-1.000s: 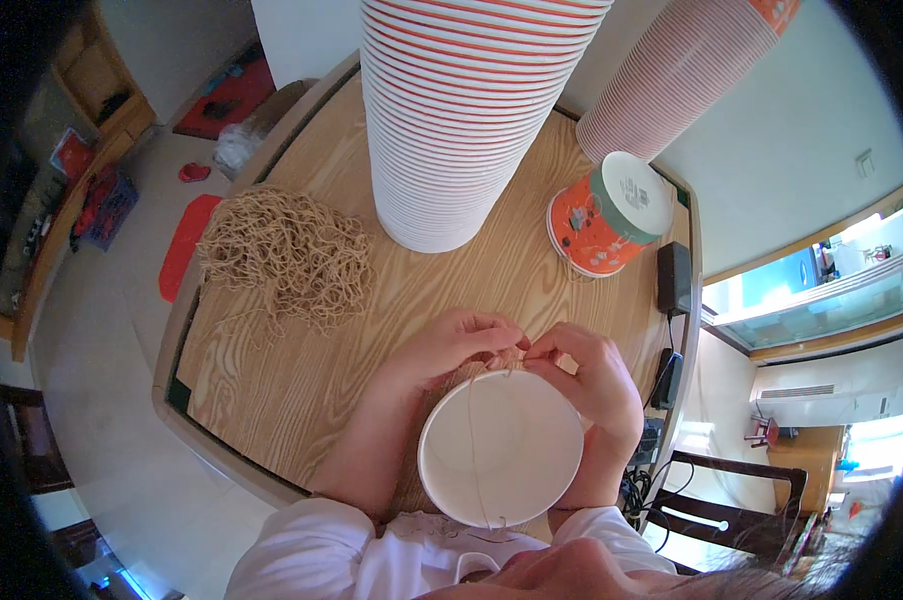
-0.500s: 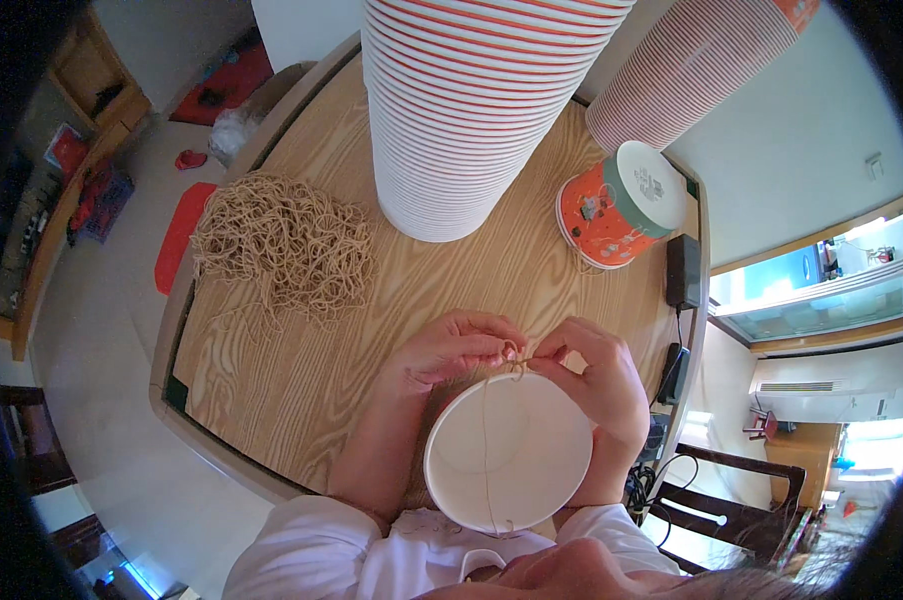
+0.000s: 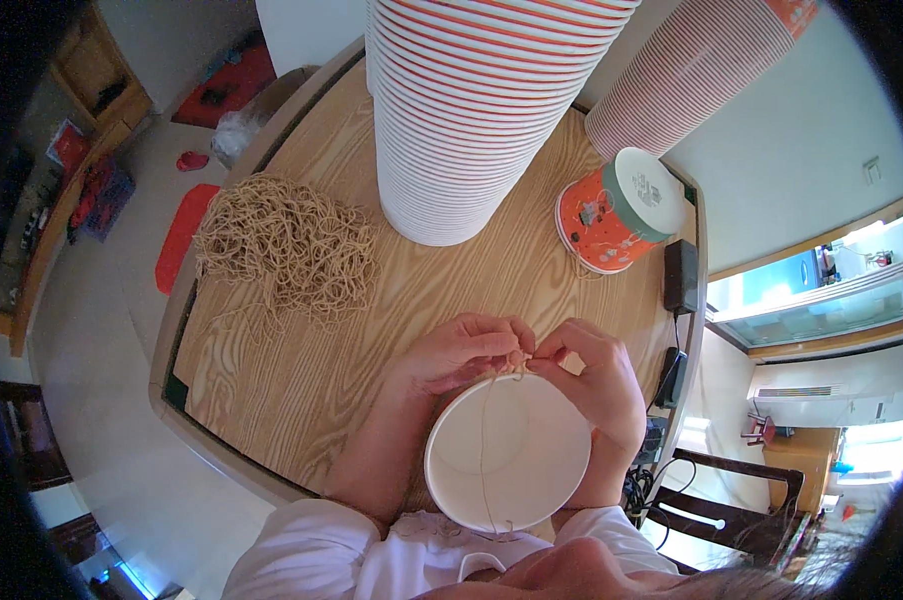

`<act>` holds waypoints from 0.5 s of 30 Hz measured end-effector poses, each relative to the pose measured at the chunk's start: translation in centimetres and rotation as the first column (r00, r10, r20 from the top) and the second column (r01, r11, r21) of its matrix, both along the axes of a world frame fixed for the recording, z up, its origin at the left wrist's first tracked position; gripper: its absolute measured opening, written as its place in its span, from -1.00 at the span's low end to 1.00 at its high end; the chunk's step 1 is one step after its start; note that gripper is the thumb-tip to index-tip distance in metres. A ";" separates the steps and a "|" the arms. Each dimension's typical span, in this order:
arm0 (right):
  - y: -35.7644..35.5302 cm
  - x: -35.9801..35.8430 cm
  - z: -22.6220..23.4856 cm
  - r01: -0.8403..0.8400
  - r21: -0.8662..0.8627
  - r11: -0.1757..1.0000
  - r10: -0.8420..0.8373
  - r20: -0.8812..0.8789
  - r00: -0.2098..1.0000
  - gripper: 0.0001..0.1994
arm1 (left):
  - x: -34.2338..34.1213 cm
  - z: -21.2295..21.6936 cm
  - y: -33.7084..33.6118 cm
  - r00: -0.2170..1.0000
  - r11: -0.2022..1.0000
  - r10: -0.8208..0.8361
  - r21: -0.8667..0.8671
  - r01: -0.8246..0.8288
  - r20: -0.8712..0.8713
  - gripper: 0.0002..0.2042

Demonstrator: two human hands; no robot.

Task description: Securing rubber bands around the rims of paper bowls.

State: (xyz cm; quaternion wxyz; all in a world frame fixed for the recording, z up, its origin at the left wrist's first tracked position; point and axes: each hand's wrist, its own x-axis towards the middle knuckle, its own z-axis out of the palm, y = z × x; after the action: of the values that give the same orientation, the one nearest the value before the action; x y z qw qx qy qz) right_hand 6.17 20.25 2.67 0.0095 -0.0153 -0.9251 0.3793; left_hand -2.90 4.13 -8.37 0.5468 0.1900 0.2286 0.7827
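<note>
The left hand [image 3: 479,350] and right hand [image 3: 593,385] pinched the string [image 3: 484,430] at the far rim of the tub [image 3: 541,450], kept mouth up near the body, likely for easy reach, while the pile [image 3: 286,250] lay aside on the table [image 3: 261,410].

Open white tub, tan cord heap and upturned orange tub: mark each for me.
Open white tub [image 3: 528,462], head view: inner wall.
Tan cord heap [image 3: 289,248], head view: middle of the tangle.
Upturned orange tub [image 3: 599,219], head view: orange side.
</note>
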 end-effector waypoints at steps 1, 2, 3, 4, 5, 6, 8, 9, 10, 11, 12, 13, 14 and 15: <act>0.1 0.1 0.0 0.002 0.003 1.000 -0.002 -0.004 1.000 -0.87 | 0.0 0.4 0.0 0.999 0.999 -0.004 -0.039 0.006 0.043 -0.81; 0.1 0.1 0.0 -0.003 0.003 1.000 0.003 -0.015 1.000 -0.87 | 0.1 0.7 -0.1 0.996 0.997 -0.004 -0.078 0.011 0.085 -0.78; 0.1 0.2 0.1 -0.007 0.002 1.000 0.007 -0.026 1.000 -0.87 | 0.1 0.4 -0.2 0.997 0.997 -0.004 -0.076 0.011 0.082 -0.78; 0.1 0.2 0.2 -0.007 0.004 1.000 0.007 -0.029 1.000 -0.87 | 0.0 -0.1 -0.2 0.998 0.996 0.024 -0.083 -0.020 0.049 -0.76; 0.0 0.3 0.2 0.005 -0.017 1.000 -0.006 -0.021 1.000 -0.87 | 0.0 -0.1 -0.3 0.998 0.995 0.052 -0.089 -0.050 0.019 -0.73; 0.0 0.3 0.3 0.018 -0.037 0.999 -0.019 -0.012 1.000 -0.87 | 0.0 0.1 -0.4 0.999 0.995 0.051 -0.089 -0.049 0.018 -0.73; 0.0 0.4 0.4 0.008 -0.029 1.000 -0.008 -0.014 1.000 -0.87 | 0.0 0.9 -0.9 0.976 0.957 0.134 -0.234 -0.173 -0.174 -0.75; -0.1 0.3 0.5 -0.004 -0.020 1.000 0.004 -0.014 1.000 -0.88 | -0.1 0.9 -1.0 0.975 0.956 0.135 -0.235 -0.175 -0.176 -0.75; -0.1 0.3 0.5 -0.006 -0.022 1.000 0.006 -0.015 1.000 -0.88 | -0.2 0.8 -1.1 0.963 0.961 0.141 -0.201 -0.189 -0.229 -0.77; -0.1 0.3 0.5 -0.002 -0.010 1.000 0.002 -0.009 1.000 -0.88 | -0.2 0.8 -1.1 0.948 0.966 0.146 -0.165 -0.198 -0.281 -0.80; -0.1 0.3 0.6 0.002 0.001 1.000 -0.002 -0.003 1.000 -0.88 | -0.2 0.9 -1.0 0.948 0.966 0.147 -0.165 -0.199 -0.282 -0.80; -0.2 0.3 0.6 0.001 0.002 1.000 -0.001 -0.003 1.000 -0.88 | -0.2 1.0 -0.9 0.944 0.967 0.143 -0.160 -0.197 -0.296 -0.83; -0.2 0.3 0.5 0.017 -0.006 1.000 -0.017 -0.004 1.000 -0.87 | -0.2 1.0 -0.7 0.941 0.968 0.139 -0.156 -0.195 -0.309 -0.85; -0.1 0.2 0.4 0.034 -0.014 0.999 -0.034 -0.006 0.999 -0.87 | -0.3 1.1 -0.6 0.941 0.969 0.139 -0.156 -0.194 -0.308 -0.85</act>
State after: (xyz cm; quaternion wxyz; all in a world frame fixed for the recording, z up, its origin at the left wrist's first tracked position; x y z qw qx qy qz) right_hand 6.42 20.10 3.10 0.0185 -0.0298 -0.9220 0.3856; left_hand -3.16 3.56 -7.25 0.4535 0.2333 0.3940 0.7646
